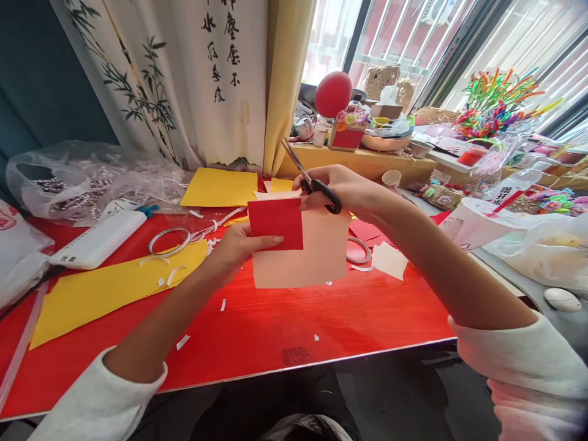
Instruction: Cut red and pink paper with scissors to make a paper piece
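In my left hand (pixel 245 244) a red paper square (pixel 278 220) lies against a larger pale pink sheet (pixel 324 251). The thumb presses on the red square's front; the other fingers are hidden behind the papers. My right hand (pixel 337 187) is closed at the papers' top edge, with a pair of black-handled scissors (pixel 298 160) in it. The blades point up and to the left, away from the paper. Some right fingertips touch near the red square's upper right corner.
On the red table (pixel 275 324) lie yellow sheets (pixel 114 285), tape rolls (pixel 169 241) and white scraps (pixel 182 342). A white power bank (pixel 98 239) is at left. Crafts and a red balloon (pixel 333 94) crowd the windowsill. A paper roll (pixel 478 223) stands at right.
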{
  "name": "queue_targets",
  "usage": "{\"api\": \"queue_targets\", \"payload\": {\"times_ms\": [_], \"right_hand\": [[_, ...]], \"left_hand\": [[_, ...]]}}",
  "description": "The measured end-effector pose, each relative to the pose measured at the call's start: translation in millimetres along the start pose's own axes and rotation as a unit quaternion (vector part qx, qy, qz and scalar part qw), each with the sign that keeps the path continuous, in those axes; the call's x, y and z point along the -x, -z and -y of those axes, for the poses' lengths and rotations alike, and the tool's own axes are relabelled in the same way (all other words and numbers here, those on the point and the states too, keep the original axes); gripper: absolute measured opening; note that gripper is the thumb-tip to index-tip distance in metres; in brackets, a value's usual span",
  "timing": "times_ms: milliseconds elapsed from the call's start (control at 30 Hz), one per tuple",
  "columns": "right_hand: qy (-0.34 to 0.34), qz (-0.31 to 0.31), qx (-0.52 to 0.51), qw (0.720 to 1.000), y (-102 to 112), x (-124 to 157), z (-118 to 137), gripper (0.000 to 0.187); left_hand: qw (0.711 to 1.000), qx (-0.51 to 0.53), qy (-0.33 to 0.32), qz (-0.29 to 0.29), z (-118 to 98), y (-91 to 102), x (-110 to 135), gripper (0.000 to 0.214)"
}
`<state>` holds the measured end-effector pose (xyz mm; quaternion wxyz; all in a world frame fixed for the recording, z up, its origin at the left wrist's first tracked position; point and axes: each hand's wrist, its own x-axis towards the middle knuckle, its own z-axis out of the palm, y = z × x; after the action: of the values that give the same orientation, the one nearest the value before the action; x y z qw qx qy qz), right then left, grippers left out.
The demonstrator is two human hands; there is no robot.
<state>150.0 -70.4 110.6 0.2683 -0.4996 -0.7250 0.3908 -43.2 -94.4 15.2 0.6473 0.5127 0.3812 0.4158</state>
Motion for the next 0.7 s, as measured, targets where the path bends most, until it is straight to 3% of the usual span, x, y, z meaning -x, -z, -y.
{"api": "queue_targets", "payload": {"times_ms": [100,233,300,333,400,500,600,700], "right_hand": [[0.015,-0.028,0.034,0.999,0,1,-5,0.031],[0.151,-0.218,0.038,0.963,-3,27,-9,0.039],[0.172,-0.258,-0.011,0.951,-9,49,-17,0.037],[0.152,-0.232,-0.037,0.96,-14,59,-23,0.037],[0.081,-0.112,-0.072,0.988,-27,74,-41,0.039],[-0.023,0.014,-0.087,0.996,-46,81,-68,0.038],[-0.065,0.039,-0.112,0.991,-57,75,-81,0.042],[-0.063,0.038,-0.121,0.99,-61,69,-80,0.049]], "left_hand": [[0.999,-0.022,-0.031,-0.025,3,-0.8,0,0.035],[0.995,-0.029,-0.085,-0.042,6,2.8,-2,0.033],[0.994,-0.03,-0.097,-0.049,6,4.6,-2,0.031],[0.993,-0.027,-0.103,-0.052,6,5.1,-3,0.031],[0.992,-0.015,-0.116,-0.056,5,4.7,-2,0.031],[0.991,0.004,-0.12,-0.065,3,2.5,-1,0.032],[0.992,0.02,-0.108,-0.063,4,1.6,-1,0.032],[0.993,0.035,-0.102,-0.045,6,2.4,-3,0.03]]}}
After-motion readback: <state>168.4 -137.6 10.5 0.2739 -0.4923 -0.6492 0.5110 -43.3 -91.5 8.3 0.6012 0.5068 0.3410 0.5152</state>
